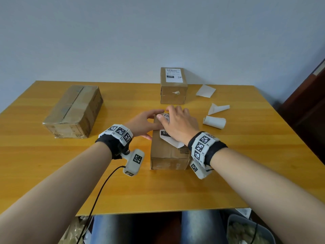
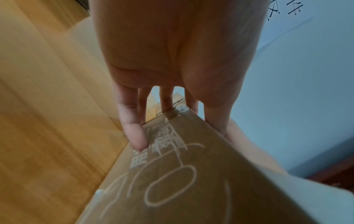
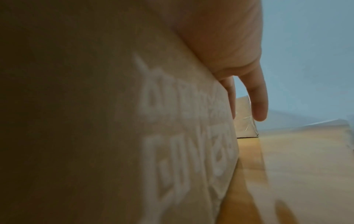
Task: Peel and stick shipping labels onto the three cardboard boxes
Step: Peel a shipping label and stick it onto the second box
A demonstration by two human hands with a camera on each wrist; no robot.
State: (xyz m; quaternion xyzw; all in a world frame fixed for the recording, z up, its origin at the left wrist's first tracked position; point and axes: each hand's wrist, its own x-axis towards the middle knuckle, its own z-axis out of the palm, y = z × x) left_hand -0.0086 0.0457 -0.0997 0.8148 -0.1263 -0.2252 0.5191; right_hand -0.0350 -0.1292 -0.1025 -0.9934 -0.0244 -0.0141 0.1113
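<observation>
On top of the near box (image 1: 168, 152), my right hand (image 1: 177, 125) lies flat with fingers straight, pressing the shipping label (image 1: 166, 133) onto the cardboard. The label's near corner is lifted and not yet stuck. My left hand (image 1: 143, 123) steadies the same box from its left side, fingers straight along the wall and thumb over the top edge, as the left wrist view shows.

I judge this to be the smoothing step on the second box. The next move calls for sweeping my right palm toward that loose near corner so the label seats without a crease.

Further out, the far box (image 1: 173, 85) already carries a label (image 1: 173, 75) on top. The large box (image 1: 74, 111) at the left of the desk (image 1: 52, 182) shows no label, so it remains. Three peeled backing papers (image 1: 214, 121) lie right of my hands. A grey bin (image 1: 233, 221) sits under the desk at the right; what is in it I cannot make out.
</observation>
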